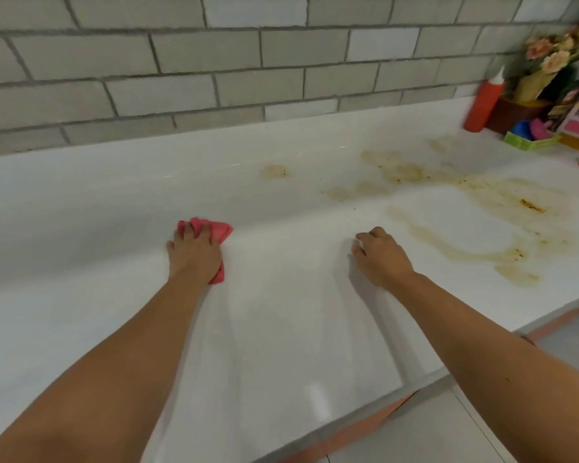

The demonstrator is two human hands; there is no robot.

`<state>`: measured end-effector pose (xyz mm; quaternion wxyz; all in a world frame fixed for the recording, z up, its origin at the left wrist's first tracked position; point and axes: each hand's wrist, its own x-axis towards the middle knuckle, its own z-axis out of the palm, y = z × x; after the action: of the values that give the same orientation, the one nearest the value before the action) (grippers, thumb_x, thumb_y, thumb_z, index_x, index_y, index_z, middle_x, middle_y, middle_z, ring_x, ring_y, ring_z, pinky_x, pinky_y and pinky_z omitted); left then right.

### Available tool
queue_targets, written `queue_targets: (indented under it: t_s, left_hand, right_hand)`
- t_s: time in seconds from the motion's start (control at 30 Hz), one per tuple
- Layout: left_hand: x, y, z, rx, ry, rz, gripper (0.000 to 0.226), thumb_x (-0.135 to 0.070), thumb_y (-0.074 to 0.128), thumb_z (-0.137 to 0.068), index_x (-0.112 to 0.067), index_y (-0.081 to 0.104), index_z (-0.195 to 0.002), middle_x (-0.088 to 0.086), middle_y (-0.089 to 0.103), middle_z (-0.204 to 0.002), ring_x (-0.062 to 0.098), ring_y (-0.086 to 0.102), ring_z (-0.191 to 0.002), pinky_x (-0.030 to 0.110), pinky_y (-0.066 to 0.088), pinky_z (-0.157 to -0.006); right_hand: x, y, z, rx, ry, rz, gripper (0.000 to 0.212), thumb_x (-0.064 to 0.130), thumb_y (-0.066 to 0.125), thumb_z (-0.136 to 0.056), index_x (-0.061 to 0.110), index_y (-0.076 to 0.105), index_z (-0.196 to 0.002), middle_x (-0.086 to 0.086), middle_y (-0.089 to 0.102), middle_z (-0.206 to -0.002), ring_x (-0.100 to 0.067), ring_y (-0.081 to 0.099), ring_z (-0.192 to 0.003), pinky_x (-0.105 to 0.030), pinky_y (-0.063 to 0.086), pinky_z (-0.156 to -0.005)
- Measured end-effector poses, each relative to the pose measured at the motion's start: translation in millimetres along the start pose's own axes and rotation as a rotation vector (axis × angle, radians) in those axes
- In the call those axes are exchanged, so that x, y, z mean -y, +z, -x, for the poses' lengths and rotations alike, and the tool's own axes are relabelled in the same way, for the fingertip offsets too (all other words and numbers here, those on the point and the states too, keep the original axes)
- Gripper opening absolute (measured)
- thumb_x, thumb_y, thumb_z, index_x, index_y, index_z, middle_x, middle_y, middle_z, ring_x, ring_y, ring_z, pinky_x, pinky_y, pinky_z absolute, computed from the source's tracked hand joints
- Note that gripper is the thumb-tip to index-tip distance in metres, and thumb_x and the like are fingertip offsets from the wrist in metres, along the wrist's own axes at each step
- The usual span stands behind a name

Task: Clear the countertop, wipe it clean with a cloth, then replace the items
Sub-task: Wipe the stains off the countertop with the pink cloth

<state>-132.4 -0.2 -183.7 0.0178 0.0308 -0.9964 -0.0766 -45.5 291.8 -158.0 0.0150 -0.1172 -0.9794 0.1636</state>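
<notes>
**While the Left Hand Pressed the Cloth, the Right Rested Curled on the Table**

As both bare forearms reached forward from the bottom of the view, the two hands sat well apart on the glossy white table [281, 329]. The left hand [194, 252] lay palm down, wrist straight, its fingers [203, 233] spread apart and laid fairly flat over a bunched pink cloth [222, 229], pressing it onto the surface. The thumb stuck out to the left, touching the table beside the cloth. Crumpled pink folds showed just beyond the fingertips and to their right, and a further strip of cloth came out from under the heel of the hand on its right side; the rest was hidden beneath the palm.

The right hand [381, 259] rested knuckles up, turned slightly inward toward the left hand. Its fingers were curled in toward the palm with the tips down on the table, and nothing showed in their hold.

Yellow-brown smeared stains [482, 195] with dark specks spread across the table to the right of the right hand and behind it, well away from the cloth. At the far right corner, against the grey brick-pattern tiled wall [214, 61], stood a red squeeze bottle with a white nozzle [483, 105], a bunch of pale pink and cream flowers [555, 51] and a small green slatted basket [528, 142]; all were blurred. Pale floor tiles [432, 429] showed below the table's edge.
</notes>
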Motion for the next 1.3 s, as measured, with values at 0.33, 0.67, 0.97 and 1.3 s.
queue_targets:
  t_s: [0.33,0.67,0.97,1.3]
  left_hand:
    - [-37.2,4.0,-21.3,0.179,0.595,0.155,0.050,-0.039,0.019,-0.098,-0.028,0.024,-0.147,-0.006,0.006,-0.158,0.010,0.002,-0.145,0.038,0.008,-0.115]
    - [-10.7,2.5,-179.4,0.012,-0.030,0.043,0.053,-0.030,0.020,-0.100,-0.004,0.020,-0.147,0.016,0.012,-0.156,0.031,0.005,-0.144,0.048,0.009,-0.115]
    - [-40.1,25.1,-170.5,0.015,0.557,0.072,0.052,-0.026,0.018,-0.100,-0.003,0.020,-0.147,0.009,0.012,-0.157,0.022,0.011,-0.145,0.034,0.014,-0.117]
    - [-69.2,16.0,-244.6,0.078,0.471,0.132,0.046,-0.019,0.028,-0.101,-0.009,0.027,-0.146,0.005,0.016,-0.157,0.021,0.015,-0.144,0.034,0.015,-0.117]
  right_hand:
    - [33.7,14.4,-71.0,0.284,0.368,0.136,0.080,0.053,0.024,-0.097,-0.001,-0.006,-0.148,-0.018,-0.013,-0.156,-0.033,-0.010,-0.145,-0.043,0.001,-0.117]
    - [34.0,19.1,-77.0,0.339,0.405,0.212,0.079,0.054,0.018,-0.097,0.000,-0.012,-0.147,-0.018,-0.019,-0.155,-0.033,-0.014,-0.144,-0.043,0.000,-0.118]
    - [34.8,17.7,-77.0,0.369,0.382,0.243,0.077,0.054,0.013,-0.098,0.000,-0.014,-0.146,-0.019,-0.021,-0.154,-0.034,-0.015,-0.144,-0.043,-0.001,-0.118]
    - [35.4,22.4,-71.8,0.330,0.370,0.271,0.074,0.050,0.010,-0.098,-0.002,-0.014,-0.145,-0.021,-0.019,-0.154,-0.035,-0.014,-0.144,-0.042,-0.001,-0.118]
